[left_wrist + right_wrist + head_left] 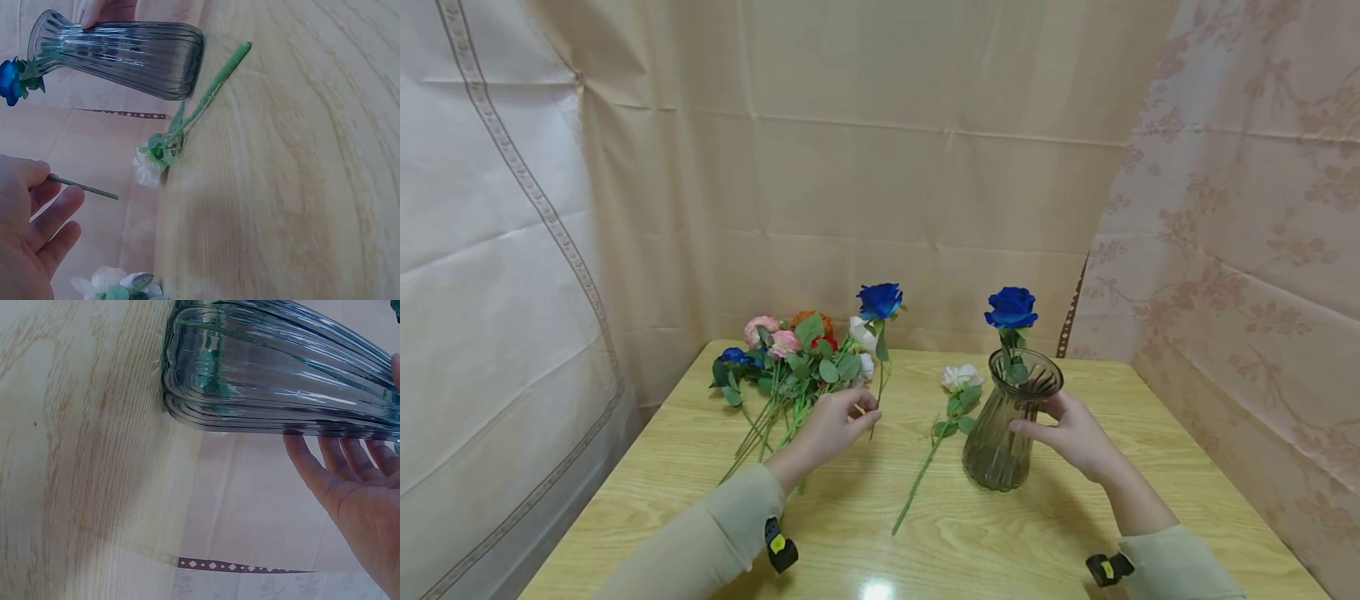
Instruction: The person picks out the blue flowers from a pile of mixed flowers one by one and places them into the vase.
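My left hand [842,421] pinches the thin green stem of a blue rose [880,300] between thumb and fingers. The bloom points up, and the cut stem end pokes out below the fingertips. On the right, my right hand [1071,433] grips a ribbed, smoky glass vase [1000,450], thumb on the near side and fingers around the far side. The vase leans a little to the right in the head view. Another blue rose [1011,308] stands in it, bloom above the rim. Between the hands, a white rose [961,377] lies on the table, its stem toward me.
Beyond my left forearm lies a heap of artificial flowers, with pink blooms [762,330], an orange bloom [812,321], white blooms and a blue rose [733,357]. The wooden table [865,508] ends at a beige curtain [850,183]; patterned cloths hang on both sides.
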A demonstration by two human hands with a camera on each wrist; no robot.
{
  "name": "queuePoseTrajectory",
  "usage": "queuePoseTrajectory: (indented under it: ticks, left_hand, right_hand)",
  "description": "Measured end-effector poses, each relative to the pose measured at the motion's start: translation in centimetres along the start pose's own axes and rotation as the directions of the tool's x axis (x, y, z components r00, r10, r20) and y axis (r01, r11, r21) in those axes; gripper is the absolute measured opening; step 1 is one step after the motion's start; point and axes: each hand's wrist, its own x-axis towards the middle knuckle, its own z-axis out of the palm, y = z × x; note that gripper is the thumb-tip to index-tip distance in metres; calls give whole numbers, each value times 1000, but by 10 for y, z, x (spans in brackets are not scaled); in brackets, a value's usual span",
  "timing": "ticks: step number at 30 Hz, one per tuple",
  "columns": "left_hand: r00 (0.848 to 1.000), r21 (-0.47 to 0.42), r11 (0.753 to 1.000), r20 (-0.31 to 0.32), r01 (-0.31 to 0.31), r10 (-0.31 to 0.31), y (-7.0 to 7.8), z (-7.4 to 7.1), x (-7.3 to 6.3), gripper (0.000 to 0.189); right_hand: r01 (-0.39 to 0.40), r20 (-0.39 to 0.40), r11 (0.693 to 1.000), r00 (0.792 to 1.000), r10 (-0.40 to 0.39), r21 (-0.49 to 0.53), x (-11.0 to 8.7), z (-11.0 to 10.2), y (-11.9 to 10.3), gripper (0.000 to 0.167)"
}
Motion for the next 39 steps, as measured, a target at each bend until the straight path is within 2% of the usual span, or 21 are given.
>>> queuePoseTrajectory:
  ticks: [5, 21, 30, 39]
  left_hand:
    - [1000, 11, 1000, -7, -15, 16, 0, 0, -3, 4]
    - [1000, 16, 1000, 6, 2, -2, -2, 2, -5, 5]
    - [1000, 26, 1000, -4, 5, -5, -1, 3, -5, 3]
    - [1000, 21, 1000, -17, 0, 1, -1, 4, -6, 5]
  right_hand:
    - [-3, -4, 1000, 1000, 3, 3, -1, -1, -1, 71]
    - [0, 0, 1000, 1000, 0, 3, -1, -1, -1, 72]
    - [14, 37, 1000, 999, -15, 17, -1, -6, -6, 71]
    - [74, -31, 997, 997, -73, 8, -5, -24, -16, 76]
